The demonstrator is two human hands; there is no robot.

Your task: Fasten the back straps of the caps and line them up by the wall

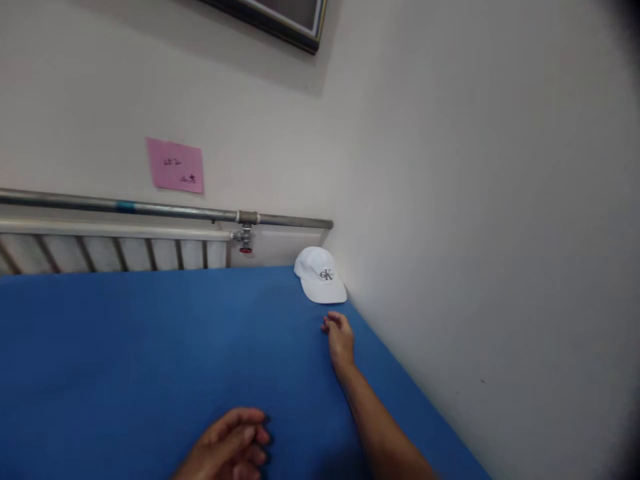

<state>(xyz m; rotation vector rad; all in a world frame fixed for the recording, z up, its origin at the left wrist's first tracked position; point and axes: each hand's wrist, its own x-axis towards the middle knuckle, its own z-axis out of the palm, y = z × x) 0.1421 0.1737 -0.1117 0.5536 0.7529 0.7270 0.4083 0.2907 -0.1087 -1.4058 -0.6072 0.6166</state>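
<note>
cap point(321, 275) upright in corner, brim toward right hand point(340, 340); both hands empty, fingers loosely curled

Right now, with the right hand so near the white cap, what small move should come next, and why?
Probably a short reach forward with the right hand to the cap's brim. The hand lies on the blue surface just short of the cap, fingers curled and holding nothing, and the cap sits alone in the corner by the wall. The left hand rests nearer the body, also holding nothing.
</note>
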